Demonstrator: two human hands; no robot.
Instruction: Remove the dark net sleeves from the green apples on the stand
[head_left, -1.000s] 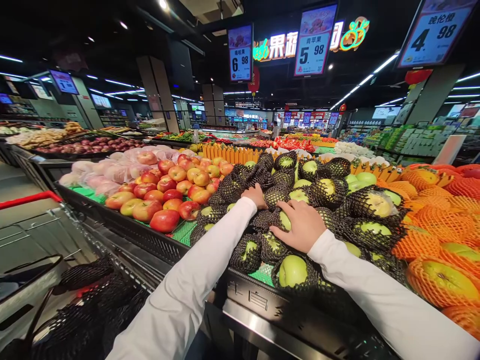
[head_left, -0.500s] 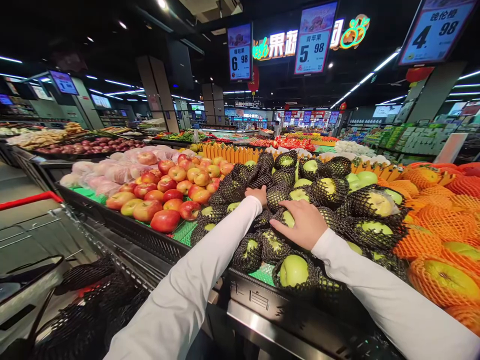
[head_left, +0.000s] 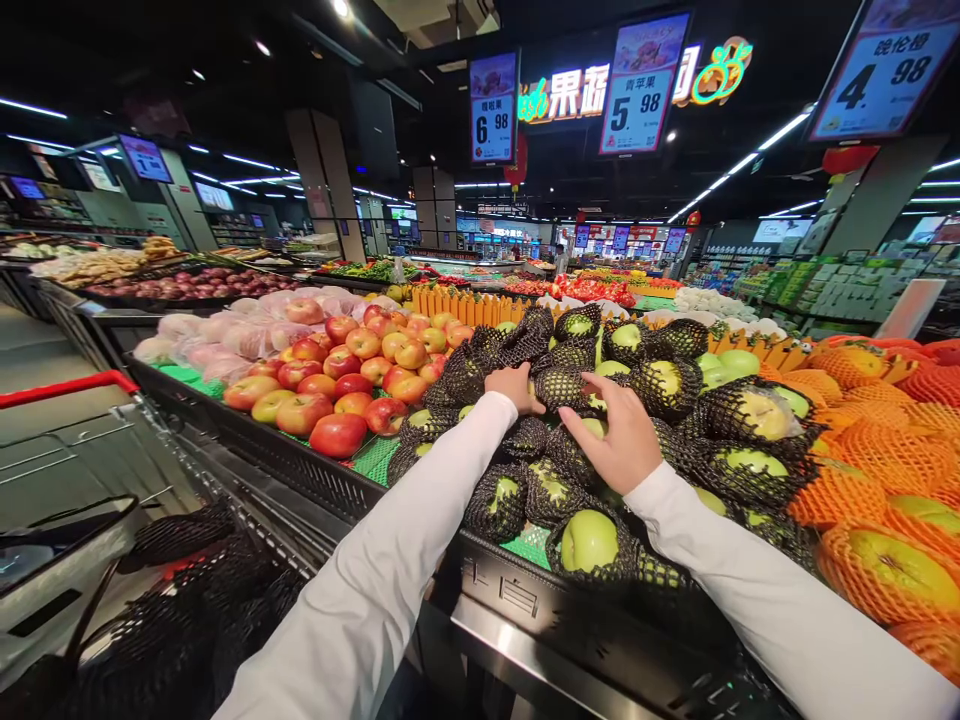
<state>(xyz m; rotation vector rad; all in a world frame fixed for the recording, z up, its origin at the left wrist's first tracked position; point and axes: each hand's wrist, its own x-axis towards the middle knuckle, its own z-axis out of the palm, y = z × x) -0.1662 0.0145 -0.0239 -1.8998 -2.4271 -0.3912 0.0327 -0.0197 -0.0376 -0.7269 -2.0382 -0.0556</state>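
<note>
A green apple in a black foam net (head_left: 559, 388) lies among several others in the heap, between my two hands. My left hand (head_left: 516, 388) reaches to its left side, thumb pointing right and the other fingers partly hidden. My right hand (head_left: 619, 436) is at its right front, thumb and fingers apart around the edge; whether the skin presses on the net is hard to tell. Both hands look open, with nothing lifted. In front, a bare-faced green apple (head_left: 588, 541) sits in its pulled-down net by the front of the black crate (head_left: 510, 592).
Red apples (head_left: 337, 435) fill the section on the left, and orange-netted fruit (head_left: 889, 550) is piled on the right. A shopping cart with a red handle (head_left: 67, 388) stands at the lower left. Price screens (head_left: 646, 85) hang overhead.
My left hand has moved slightly forward and turned toward the netted apple. My right hand's thumb and fingers have come closer around its right side. The view has shifted a little left.
</note>
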